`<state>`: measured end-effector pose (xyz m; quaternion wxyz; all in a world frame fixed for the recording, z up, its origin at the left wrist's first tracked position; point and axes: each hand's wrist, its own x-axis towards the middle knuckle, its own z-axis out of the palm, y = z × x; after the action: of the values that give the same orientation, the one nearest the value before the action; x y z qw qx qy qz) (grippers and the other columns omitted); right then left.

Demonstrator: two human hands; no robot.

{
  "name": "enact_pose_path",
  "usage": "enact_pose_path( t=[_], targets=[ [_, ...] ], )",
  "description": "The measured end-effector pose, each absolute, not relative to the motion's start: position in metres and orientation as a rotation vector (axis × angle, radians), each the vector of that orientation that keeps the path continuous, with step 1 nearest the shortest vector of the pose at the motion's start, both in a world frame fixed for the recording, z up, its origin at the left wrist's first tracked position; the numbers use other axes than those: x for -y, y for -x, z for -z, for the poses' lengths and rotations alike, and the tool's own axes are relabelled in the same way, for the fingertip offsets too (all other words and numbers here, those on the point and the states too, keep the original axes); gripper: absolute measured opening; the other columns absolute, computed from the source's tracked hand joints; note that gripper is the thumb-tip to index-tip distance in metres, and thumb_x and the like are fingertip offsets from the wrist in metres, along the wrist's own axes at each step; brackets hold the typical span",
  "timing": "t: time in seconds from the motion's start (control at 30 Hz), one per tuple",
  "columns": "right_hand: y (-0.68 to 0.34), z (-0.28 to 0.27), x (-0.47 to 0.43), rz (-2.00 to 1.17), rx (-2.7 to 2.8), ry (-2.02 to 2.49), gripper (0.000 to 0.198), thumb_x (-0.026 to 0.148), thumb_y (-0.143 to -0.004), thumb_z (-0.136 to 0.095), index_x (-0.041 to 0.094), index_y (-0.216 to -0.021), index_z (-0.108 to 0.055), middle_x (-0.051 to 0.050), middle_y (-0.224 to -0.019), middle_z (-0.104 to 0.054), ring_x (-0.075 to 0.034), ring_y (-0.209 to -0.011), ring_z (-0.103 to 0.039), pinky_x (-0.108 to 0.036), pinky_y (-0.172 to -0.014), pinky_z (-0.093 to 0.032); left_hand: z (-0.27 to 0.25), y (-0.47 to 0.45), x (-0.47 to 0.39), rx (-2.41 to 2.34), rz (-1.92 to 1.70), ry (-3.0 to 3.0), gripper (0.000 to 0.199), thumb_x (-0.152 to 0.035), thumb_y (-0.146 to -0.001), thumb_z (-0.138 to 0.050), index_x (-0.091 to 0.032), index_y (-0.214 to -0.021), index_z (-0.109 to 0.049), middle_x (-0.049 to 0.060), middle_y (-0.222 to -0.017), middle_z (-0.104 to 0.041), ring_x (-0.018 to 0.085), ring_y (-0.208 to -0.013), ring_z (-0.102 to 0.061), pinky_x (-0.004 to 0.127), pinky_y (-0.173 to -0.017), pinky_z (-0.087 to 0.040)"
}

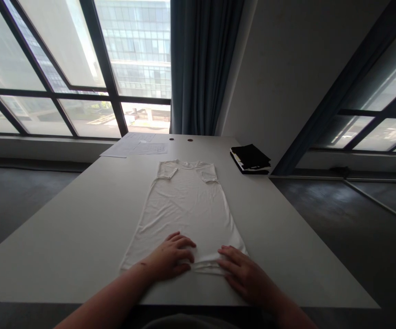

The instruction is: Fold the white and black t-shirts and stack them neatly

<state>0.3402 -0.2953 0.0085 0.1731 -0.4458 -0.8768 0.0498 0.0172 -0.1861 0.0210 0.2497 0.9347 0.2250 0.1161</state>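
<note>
A white short-sleeved T-shirt (pixel 189 205) lies spread flat on the white table (pixel 74 228), its collar at the far end and its hem towards me. Both short sleeves rest on top of the body of the shirt. My left hand (pixel 172 256) rests on the lower part of the shirt near the hem, fingers spread and pointing right. On the lower right corner lies my right hand (pixel 241 272), its fingers stretched out over the fabric. Between the two hands the hem shows small folds. Neither hand grips the cloth.
At the far left of the table are several printed paper sheets (pixel 150 148). A black folder or notebook stack (pixel 251 157) sits at the back right edge. Two round cable holes are near the far edge. Behind stand windows, a dark blue curtain (pixel 203 68) and a wall.
</note>
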Motion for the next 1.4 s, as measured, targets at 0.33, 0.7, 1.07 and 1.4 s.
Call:
enact_pose_path(
  t=[0.33, 0.7, 1.07, 1.4],
  targets=[
    [-0.325, -0.040, 0.282, -0.546, 2.497, 1.439, 0.030, 0.020, -0.095, -0.059, 0.027, -0.118, -0.077, -0.009, -0.099, -0.068, -0.023, -0.093, -0.064, -0.035, -0.084, -0.050, -0.032, 0.003, 0.183, -0.440, -0.188, -2.575, 0.048, -0.030, -0.092, -0.072, -0.044, -0.138, -0.066, 0.000, -0.162, -0.048, 0.030, -0.150, -0.044, 0.058, -0.129, -0.026],
    [-0.296, -0.060, 0.147, -0.671, 2.345, 1.366, 0.025, 0.029, -0.099, -0.055, 0.018, -0.094, -0.078, -0.006, -0.088, -0.074, -0.017, -0.082, -0.065, -0.027, -0.077, -0.044, 0.010, 0.112, 0.175, -1.833, -0.635, -2.328, 0.040, -0.046, -0.099, -0.053, -0.021, -0.128, -0.066, 0.013, -0.125, -0.067, 0.031, -0.114, -0.064, 0.050, -0.104, -0.051],
    [-0.112, -0.059, -0.129, -0.392, 2.245, 1.913, 0.033, 0.030, -0.099, -0.052, 0.020, -0.121, -0.074, -0.011, -0.124, -0.074, -0.023, -0.113, -0.067, -0.027, -0.092, -0.048, -0.008, 0.110, 0.193, -1.706, -0.534, -2.177, 0.010, -0.031, -0.092, -0.061, -0.022, -0.086, -0.063, 0.006, -0.113, -0.070, 0.025, -0.104, -0.062, 0.042, -0.094, -0.046],
    [-0.064, -0.021, -0.214, -0.352, 2.219, 2.133, 0.051, 0.030, -0.103, -0.043, 0.014, -0.150, -0.053, -0.025, -0.135, -0.065, -0.033, -0.123, -0.064, -0.046, -0.102, -0.051, -0.006, 0.126, 0.203, -1.469, -0.711, -2.051, 0.011, -0.031, -0.097, -0.054, -0.022, -0.091, -0.057, 0.002, -0.084, -0.066, 0.017, -0.077, -0.059, 0.029, -0.073, -0.047]
  ],
)
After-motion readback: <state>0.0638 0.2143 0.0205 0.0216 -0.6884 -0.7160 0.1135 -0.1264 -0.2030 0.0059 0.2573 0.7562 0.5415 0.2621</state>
